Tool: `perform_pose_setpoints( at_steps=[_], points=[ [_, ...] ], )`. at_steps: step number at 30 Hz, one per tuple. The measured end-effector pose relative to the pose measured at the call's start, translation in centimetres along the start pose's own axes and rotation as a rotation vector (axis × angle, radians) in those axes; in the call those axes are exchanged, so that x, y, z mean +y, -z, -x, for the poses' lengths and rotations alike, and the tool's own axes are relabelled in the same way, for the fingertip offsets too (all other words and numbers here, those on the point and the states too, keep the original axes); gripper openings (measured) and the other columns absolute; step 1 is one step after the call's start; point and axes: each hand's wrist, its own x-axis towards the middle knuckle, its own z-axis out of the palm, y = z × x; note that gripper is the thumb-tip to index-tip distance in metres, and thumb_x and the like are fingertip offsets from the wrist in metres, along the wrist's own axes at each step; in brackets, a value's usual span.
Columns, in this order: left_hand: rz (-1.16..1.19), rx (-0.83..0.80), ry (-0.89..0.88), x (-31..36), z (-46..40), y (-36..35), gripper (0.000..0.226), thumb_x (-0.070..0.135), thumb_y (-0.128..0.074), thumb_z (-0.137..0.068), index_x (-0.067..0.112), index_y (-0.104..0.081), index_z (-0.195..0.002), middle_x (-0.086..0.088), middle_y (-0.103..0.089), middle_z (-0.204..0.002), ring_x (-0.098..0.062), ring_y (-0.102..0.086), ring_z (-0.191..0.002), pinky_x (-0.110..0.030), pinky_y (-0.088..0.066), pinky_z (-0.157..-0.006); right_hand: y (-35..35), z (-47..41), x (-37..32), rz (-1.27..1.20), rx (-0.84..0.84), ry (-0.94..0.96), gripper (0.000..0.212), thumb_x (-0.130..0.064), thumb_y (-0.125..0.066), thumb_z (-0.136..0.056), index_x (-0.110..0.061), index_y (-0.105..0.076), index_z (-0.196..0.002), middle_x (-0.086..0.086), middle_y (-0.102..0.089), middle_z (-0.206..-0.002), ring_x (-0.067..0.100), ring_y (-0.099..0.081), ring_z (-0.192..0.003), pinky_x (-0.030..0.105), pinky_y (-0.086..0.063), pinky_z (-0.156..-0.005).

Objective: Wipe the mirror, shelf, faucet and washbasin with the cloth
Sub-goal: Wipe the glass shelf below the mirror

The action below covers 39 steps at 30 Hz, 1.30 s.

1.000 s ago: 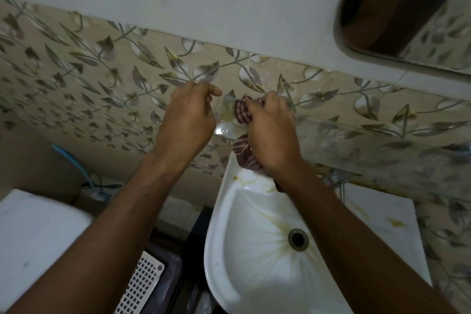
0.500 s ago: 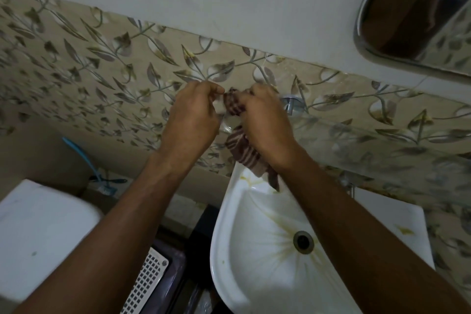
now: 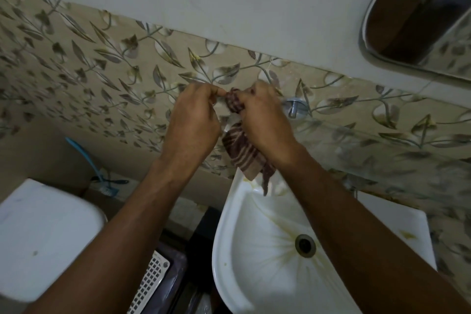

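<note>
My right hand (image 3: 265,122) grips a brown-and-white striped cloth (image 3: 242,153), bunched around the left end of the clear glass shelf (image 3: 382,140). The cloth's tail hangs down to the back rim of the white washbasin (image 3: 221,237). My left hand (image 3: 193,122) has its fingers curled, with thumb and forefinger pinched at the shelf's left corner, touching the cloth's top. The mirror (image 3: 420,20) is at the upper right. A bit of chrome, probably the faucet (image 3: 355,192), shows behind my right forearm.
A chrome shelf bracket (image 3: 293,107) sits on the leaf-patterned tiles just right of my hands. A white toilet cistern (image 3: 43,237) stands lower left, with a blue brush (image 3: 84,155) behind it. A white grid basket (image 3: 150,280) lies below, between cistern and basin.
My hands have drawn closer together, so the left thumb now meets the cloth's top. The view has shifted left, uncovering the shelf bracket.
</note>
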Motion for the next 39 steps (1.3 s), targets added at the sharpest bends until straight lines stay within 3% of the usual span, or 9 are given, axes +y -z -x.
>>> perform_pose_setpoints(
  at_steps=[4, 6, 12, 19, 22, 27, 30, 34, 39],
  points=[
    [0.028, 0.005, 0.026, 0.3, -0.1, 0.1, 0.034, 0.001, -0.043, -0.092, 0.013, -0.064, -0.115, 0.003, -0.053, -0.105, -0.018, -0.054, -0.104, -0.036, -0.049, -0.090, -0.3, 2.9, -2.0, -0.011, -0.030, 0.185, 0.027, -0.011, -0.066, -0.085, -0.016, -0.066, -0.112, 0.009, -0.051, -0.115, 0.028, -0.045, -0.109, 0.044, -0.049, -0.085],
    [0.013, 0.002, 0.018, 0.3, 0.0, 0.1, 0.034, -0.001, -0.044, -0.092, 0.015, -0.063, -0.115, 0.004, -0.052, -0.104, -0.017, -0.054, -0.103, -0.034, -0.048, -0.089, -0.2, 4.0, -1.2, 0.001, -0.038, 0.198, 0.033, -0.012, -0.057, -0.089, -0.015, -0.064, -0.121, 0.011, -0.051, -0.116, 0.030, -0.046, -0.110, 0.043, -0.049, -0.085],
    [-0.010, -0.059, 0.013, 0.3, 0.6, -0.7, 0.033, 0.001, -0.045, -0.095, 0.018, -0.063, -0.118, 0.001, -0.054, -0.107, -0.018, -0.054, -0.104, -0.039, -0.049, -0.089, 0.5, 1.7, 1.6, 0.028, 0.018, -0.079, 0.045, 0.000, -0.051, -0.091, -0.015, -0.061, -0.133, 0.016, -0.048, -0.124, 0.033, -0.042, -0.120, 0.044, -0.043, -0.099],
    [0.025, -0.055, 0.016, 1.1, 0.7, -0.9, 0.033, 0.003, -0.045, -0.094, 0.016, -0.064, -0.118, 0.005, -0.050, -0.105, -0.015, -0.054, -0.103, -0.034, -0.049, -0.088, 0.5, 5.7, -0.7, 0.040, -0.015, 0.192, 0.033, -0.020, -0.053, -0.094, -0.014, -0.059, -0.126, 0.011, -0.050, -0.109, 0.028, -0.046, -0.103, 0.041, -0.048, -0.079],
    [-0.001, -0.072, -0.032, 1.2, 1.0, -1.6, 0.030, 0.004, -0.045, -0.097, 0.017, -0.064, -0.117, 0.001, -0.054, -0.107, -0.018, -0.054, -0.101, -0.033, -0.047, -0.086, 1.4, 7.2, 1.7, 0.025, 0.023, 0.099, 0.049, -0.025, -0.031, -0.092, -0.006, -0.062, -0.124, 0.017, -0.054, -0.108, 0.032, -0.050, -0.099, 0.042, -0.049, -0.079],
    [-0.031, -0.143, -0.153, 2.3, 2.2, -2.6, 0.023, 0.012, -0.053, -0.097, 0.021, -0.064, -0.115, 0.002, -0.057, -0.107, -0.010, -0.045, -0.100, -0.018, -0.032, -0.086, 3.2, 12.0, 6.5, 0.135, 0.203, -0.186, 0.043, -0.018, -0.041, -0.084, -0.004, -0.067, -0.116, 0.019, -0.058, -0.105, 0.032, -0.048, -0.093, 0.040, -0.049, -0.075],
    [-0.009, -0.181, -0.191, 3.7, 2.2, -3.2, 0.022, 0.012, -0.055, -0.095, 0.020, -0.065, -0.114, 0.001, -0.058, -0.105, -0.015, -0.048, -0.101, -0.024, -0.039, -0.087, 4.6, 13.3, 8.0, 0.092, 0.219, -0.327, 0.059, -0.032, -0.032, -0.075, -0.004, -0.067, -0.114, 0.019, -0.054, -0.104, 0.031, -0.043, -0.094, 0.041, -0.047, -0.077],
    [0.002, -0.178, -0.208, 5.6, 1.5, -4.3, 0.021, 0.014, -0.054, -0.096, 0.019, -0.066, -0.113, 0.000, -0.059, -0.107, -0.019, -0.052, -0.101, -0.034, -0.045, -0.089, 2.7, 10.8, 5.0, 0.182, 0.090, -0.286, 0.055, -0.023, -0.077, -0.074, -0.007, -0.061, -0.124, 0.020, -0.055, -0.116, 0.036, -0.050, -0.103, 0.049, -0.049, -0.088],
    [0.051, -0.141, -0.246, 8.0, 0.1, -4.7, 0.021, 0.014, -0.053, -0.095, 0.018, -0.069, -0.108, -0.003, -0.064, -0.103, -0.022, -0.057, -0.097, -0.037, -0.044, -0.090, 1.4, 7.8, 1.6, -0.135, 0.205, -0.256, 0.030, -0.014, -0.053, -0.095, -0.009, -0.058, -0.124, 0.009, -0.056, -0.122, 0.025, -0.047, -0.110, 0.039, -0.040, -0.096]
  ],
)
